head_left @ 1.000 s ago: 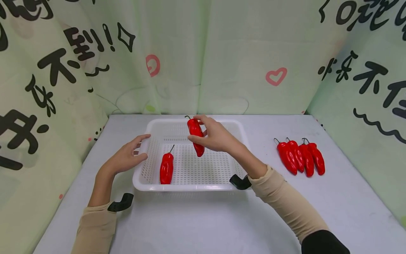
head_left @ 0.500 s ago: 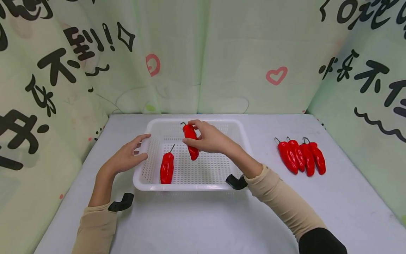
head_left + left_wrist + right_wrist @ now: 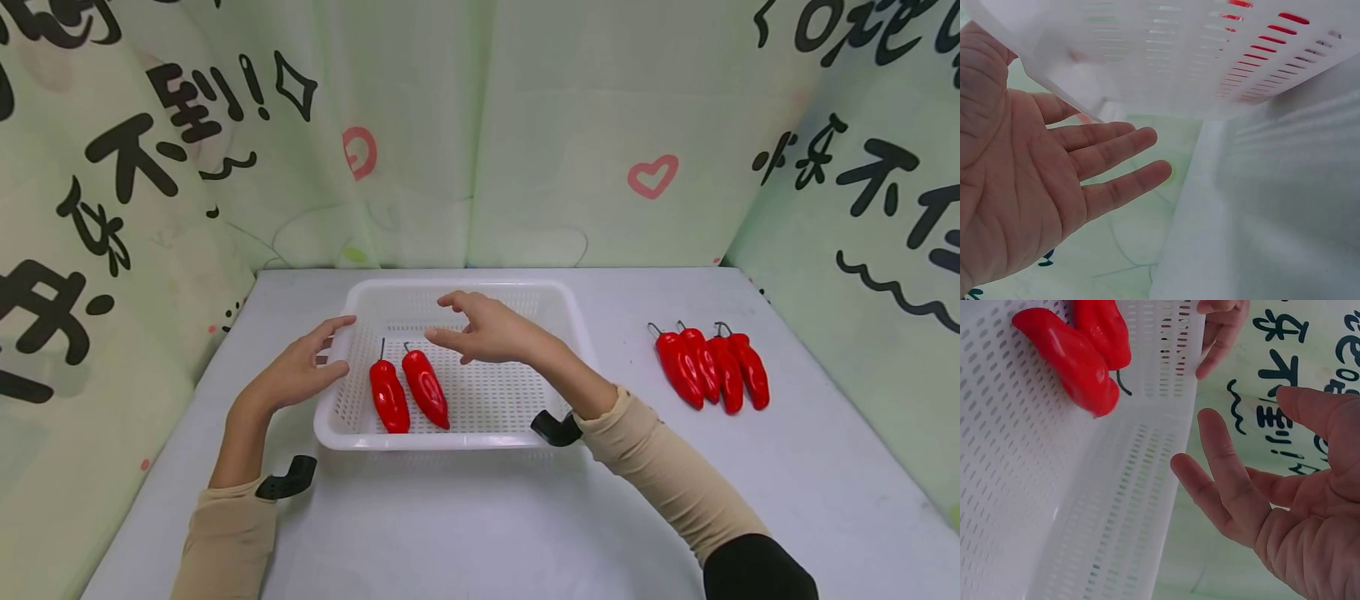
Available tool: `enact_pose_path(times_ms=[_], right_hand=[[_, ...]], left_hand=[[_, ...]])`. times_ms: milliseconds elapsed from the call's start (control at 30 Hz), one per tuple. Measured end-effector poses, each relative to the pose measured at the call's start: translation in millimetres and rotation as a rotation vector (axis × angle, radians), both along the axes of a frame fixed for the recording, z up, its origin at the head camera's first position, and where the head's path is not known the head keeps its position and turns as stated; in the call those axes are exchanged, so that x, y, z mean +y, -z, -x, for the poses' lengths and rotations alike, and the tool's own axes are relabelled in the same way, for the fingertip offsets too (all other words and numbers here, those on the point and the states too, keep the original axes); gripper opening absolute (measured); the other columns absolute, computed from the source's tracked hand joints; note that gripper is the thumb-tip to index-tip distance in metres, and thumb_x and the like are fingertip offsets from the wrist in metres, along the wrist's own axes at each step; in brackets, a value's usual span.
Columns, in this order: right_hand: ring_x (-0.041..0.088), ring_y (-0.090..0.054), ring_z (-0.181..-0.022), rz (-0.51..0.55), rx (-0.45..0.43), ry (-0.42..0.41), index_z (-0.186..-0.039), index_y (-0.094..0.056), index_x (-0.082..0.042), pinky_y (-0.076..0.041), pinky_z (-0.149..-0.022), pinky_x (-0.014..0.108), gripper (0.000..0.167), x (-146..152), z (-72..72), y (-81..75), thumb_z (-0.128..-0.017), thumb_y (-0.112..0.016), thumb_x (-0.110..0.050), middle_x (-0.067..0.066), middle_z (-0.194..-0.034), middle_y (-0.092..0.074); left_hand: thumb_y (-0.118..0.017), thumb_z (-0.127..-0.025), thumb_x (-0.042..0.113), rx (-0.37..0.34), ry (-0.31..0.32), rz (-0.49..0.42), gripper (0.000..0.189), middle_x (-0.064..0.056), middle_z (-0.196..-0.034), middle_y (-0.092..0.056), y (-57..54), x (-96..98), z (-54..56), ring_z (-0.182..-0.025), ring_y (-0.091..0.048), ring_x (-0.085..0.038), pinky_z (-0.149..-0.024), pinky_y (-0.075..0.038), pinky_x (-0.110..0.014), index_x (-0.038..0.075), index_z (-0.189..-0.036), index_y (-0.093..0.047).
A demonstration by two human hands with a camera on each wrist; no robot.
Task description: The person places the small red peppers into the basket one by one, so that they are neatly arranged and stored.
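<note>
Two red chili peppers lie side by side in a white perforated plastic basket [image 3: 480,442]: the left pepper [image 3: 389,397] and the right pepper [image 3: 426,389], stems toward the far side. Over the basket hovers my right hand [image 3: 495,331], fingers spread and holding nothing; the right wrist view shows this hand [image 3: 1254,494] with a gap between thumb and fingers. At the basket's left rim is my left hand [image 3: 303,367], thumb and fingertips at the edge. In the left wrist view, its fingers [image 3: 1116,150] stretch out straight beside the basket wall [image 3: 1147,62].
Several red peppers [image 3: 708,367] lie in a tight row on the table at the right, stems pointing away. The white table [image 3: 480,525] ends at a pale green curtain [image 3: 555,167] with black lettering, which also hangs along both sides.
My right hand has moved slightly left and let go of the pepper it held, which now lies in the basket. The other pepper there has shifted a little left. My left hand stays put.
</note>
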State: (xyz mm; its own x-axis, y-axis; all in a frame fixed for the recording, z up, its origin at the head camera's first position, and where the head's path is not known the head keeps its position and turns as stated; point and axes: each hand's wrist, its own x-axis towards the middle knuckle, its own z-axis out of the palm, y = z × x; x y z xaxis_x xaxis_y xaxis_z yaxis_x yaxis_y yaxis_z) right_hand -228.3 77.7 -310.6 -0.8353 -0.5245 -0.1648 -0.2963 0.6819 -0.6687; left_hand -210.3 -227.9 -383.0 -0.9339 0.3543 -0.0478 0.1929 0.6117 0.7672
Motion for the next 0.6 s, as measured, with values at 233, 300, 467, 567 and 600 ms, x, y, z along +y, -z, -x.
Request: enact_pose_path(times_ms=[233,300,467,567,600], right_hand=[[0.019,-0.074,-0.083,-0.011,-0.018,0.002,-0.154,-0.041,-0.008,-0.062,-0.074,0.03,0.069,-1.4,-1.0,-1.4,-0.098,-0.065,-0.039,0.018,-0.155,-0.043],[0.02,-0.074,-0.084,-0.009,-0.019,0.001,-0.154,-0.041,-0.008,-0.062,-0.074,0.03,0.068,-1.5,-1.3,-1.7,-0.098,-0.065,-0.038,0.018,-0.154,-0.044],[0.019,-0.074,-0.084,0.004,0.005,0.0,-0.153,-0.041,-0.008,-0.063,-0.074,0.03,0.068,0.0,-2.0,-2.8,-0.098,-0.065,-0.038,0.019,-0.153,-0.045],[0.018,-0.073,-0.084,0.018,0.029,0.003,-0.153,-0.042,-0.008,-0.063,-0.074,0.031,0.067,2.2,-2.5,-3.4,-0.098,-0.065,-0.037,0.018,-0.152,-0.046],[0.019,-0.073,-0.086,0.022,0.036,0.004,-0.153,-0.042,-0.008,-0.063,-0.074,0.031,0.066,3.2,-2.8,-3.5,-0.098,-0.065,-0.036,0.018,-0.152,-0.047]], left_hand=[[-0.056,-0.095,0.012,0.005,0.008,-0.013,0.07,-0.025,-0.159,-0.035,0.3,0.6,0.1,-0.14,-0.04,-0.052,-0.101,-0.048,-0.066,0.008,-0.159,-0.028],[-0.056,-0.095,0.012,0.006,0.01,-0.014,0.07,-0.025,-0.159,-0.035,0.3,0.3,0.3,-0.14,-0.04,-0.052,-0.101,-0.048,-0.066,0.007,-0.159,-0.028],[-0.055,-0.095,0.011,0.005,0.008,-0.01,0.071,-0.025,-0.158,-0.035,-0.1,-0.2,0.3,-0.14,-0.04,-0.052,-0.1,-0.049,-0.066,0.007,-0.16,-0.027],[-0.055,-0.095,0.011,0.006,0.003,-0.007,0.071,-0.025,-0.159,-0.036,0.1,-0.1,0.3,-0.14,-0.041,-0.052,-0.1,-0.049,-0.066,0.007,-0.16,-0.027],[-0.055,-0.095,0.011,0.01,0.006,-0.005,0.071,-0.025,-0.159,-0.036,0.3,0.0,0.2,-0.14,-0.041,-0.052,-0.1,-0.049,-0.066,0.006,-0.16,-0.027]])
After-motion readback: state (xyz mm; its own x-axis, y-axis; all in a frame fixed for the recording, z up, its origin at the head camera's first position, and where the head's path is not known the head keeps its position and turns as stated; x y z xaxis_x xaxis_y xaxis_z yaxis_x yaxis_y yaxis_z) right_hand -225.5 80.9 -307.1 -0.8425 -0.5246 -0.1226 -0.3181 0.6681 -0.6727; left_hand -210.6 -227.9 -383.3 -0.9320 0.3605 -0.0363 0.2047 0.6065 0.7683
